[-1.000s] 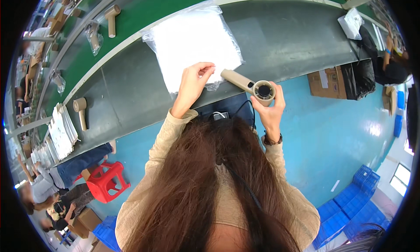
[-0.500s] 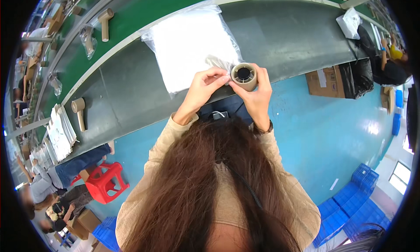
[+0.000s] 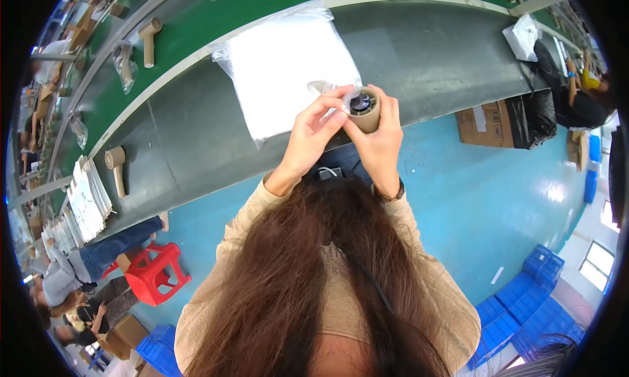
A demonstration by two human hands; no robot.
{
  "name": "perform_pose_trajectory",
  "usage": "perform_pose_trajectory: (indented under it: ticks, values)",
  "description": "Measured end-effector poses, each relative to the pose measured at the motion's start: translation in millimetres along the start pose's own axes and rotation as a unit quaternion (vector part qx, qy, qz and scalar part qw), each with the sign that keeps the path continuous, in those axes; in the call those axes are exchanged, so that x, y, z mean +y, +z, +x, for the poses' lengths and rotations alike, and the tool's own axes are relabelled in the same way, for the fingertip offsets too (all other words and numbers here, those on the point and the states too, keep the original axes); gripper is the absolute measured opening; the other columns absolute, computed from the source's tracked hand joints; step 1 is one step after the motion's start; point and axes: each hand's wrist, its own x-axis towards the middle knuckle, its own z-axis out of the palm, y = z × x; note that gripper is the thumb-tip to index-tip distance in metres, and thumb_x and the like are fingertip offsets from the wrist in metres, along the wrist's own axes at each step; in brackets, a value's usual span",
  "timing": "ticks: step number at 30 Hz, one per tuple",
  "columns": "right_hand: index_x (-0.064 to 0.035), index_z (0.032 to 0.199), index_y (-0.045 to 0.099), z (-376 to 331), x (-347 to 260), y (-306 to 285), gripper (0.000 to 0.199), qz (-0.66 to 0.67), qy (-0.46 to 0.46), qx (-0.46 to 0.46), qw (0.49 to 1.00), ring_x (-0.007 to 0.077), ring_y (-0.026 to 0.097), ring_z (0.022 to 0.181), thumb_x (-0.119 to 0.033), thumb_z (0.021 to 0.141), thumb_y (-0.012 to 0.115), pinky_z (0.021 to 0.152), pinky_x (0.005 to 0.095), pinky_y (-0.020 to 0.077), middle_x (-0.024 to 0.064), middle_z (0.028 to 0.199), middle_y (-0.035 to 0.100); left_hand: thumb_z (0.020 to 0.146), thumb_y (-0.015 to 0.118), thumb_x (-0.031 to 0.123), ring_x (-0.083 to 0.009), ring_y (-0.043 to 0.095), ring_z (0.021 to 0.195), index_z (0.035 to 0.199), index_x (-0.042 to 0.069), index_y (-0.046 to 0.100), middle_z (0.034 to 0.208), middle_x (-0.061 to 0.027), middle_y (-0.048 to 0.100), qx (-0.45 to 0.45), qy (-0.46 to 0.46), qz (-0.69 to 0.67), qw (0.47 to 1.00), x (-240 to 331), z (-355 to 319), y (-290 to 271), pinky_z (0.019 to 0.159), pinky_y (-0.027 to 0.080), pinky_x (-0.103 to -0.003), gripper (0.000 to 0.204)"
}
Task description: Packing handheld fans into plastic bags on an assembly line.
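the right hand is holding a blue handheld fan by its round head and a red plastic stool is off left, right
Not quite: the head view shows a beige handheld fan, not a blue one. The right hand holds its round head, and the red plastic stool is off left.

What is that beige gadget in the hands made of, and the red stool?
The beige gadget looks like hard plastic, fairly matte, judging by its smooth, even-coloured surface. The red stool is probably moulded plastic, slightly shiny, given its uniform colour and openings.
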Motion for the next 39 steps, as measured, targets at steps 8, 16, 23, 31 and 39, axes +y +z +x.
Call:
perform_pose_trajectory:
  ticks: [8, 16, 23, 31, 39]
  values:
    - [-0.0119, 0.127, 0.049, 7.7, -8.9, 18.5, 0.073, -0.011, -0.144, 0.057, 0.988, 0.0291, 0.05, 0.105, -0.009, 0.061, 0.08, 0.084, 0.0377, 0.0454, 0.0143, 0.12, 0.043, 0.074, 0.071, -0.008, -0.0216, 0.049, 0.113, 0.087, 0.006, 0.042, 0.121, -0.0099, 0.045, 0.099, 0.041, 0.029, 0.994, 4.8, 9.9, 2.3, 0.088, 0.052, -0.034, 0.035]
    - [-0.006, 0.131, 0.033, 1.7, 19.8, 21.6, 0.071, 0.264, 0.058, -0.122, 0.955, 0.0205, 0.048, 0.111, 0.007, 0.07, 0.068, 0.09, 0.0338, 0.0431, 0.0107, 0.123, 0.041, 0.074, 0.07, -0.007, -0.0199, 0.049, 0.113, 0.115, 0.005, 0.043, 0.119, -0.0086, 0.046, 0.098, 0.064, -0.031, 0.993, -3.1, -0.7, -10.3, 0.087, 0.051, -0.032, 0.05]
    - [0.0024, 0.103, 0.056, 9.3, 24.0, 17.6, 0.02, 0.28, 0.109, -0.093, 0.949, 0.0095, 0.061, 0.079, 0.008, 0.084, 0.053, 0.071, 0.022, 0.0473, 0.0032, 0.086, 0.062, 0.08, 0.067, 0.003, -0.0174, 0.05, 0.112, 0.13, 0.005, 0.043, 0.122, -0.0077, 0.047, 0.033, 0.0, -0.02, 0.999, -2.8, -2.7, -31.1, 0.092, 0.043, -0.03, 0.056]
    - [0.0024, 0.094, 0.063, 17.0, 10.7, 13.9, 0.009, 0.115, 0.085, -0.038, 0.989, 0.0106, 0.06, 0.078, 0.001, 0.086, 0.059, 0.071, 0.0247, 0.0482, 0.0041, 0.086, 0.064, 0.076, 0.073, 0.003, -0.018, 0.05, 0.112, 0.122, 0.004, 0.051, 0.125, -0.0074, 0.047, 0.009, -0.004, 0.021, 1.0, -0.3, -2.4, -40.1, 0.093, 0.044, -0.03, 0.05]
    - [0.0018, 0.088, 0.06, 2.8, 6.9, 20.4, 0.012, 0.022, -0.175, 0.119, 0.977, 0.0217, 0.06, 0.075, 0.01, 0.079, 0.059, 0.07, 0.0299, 0.0475, 0.0125, 0.082, 0.06, 0.071, 0.074, -0.005, -0.0205, 0.047, 0.118, 0.122, 0.002, 0.052, 0.137, -0.0116, 0.04, 0.018, -0.031, 0.043, 0.998, 13.3, -7.4, -23.0, 0.095, 0.048, -0.035, 0.056]
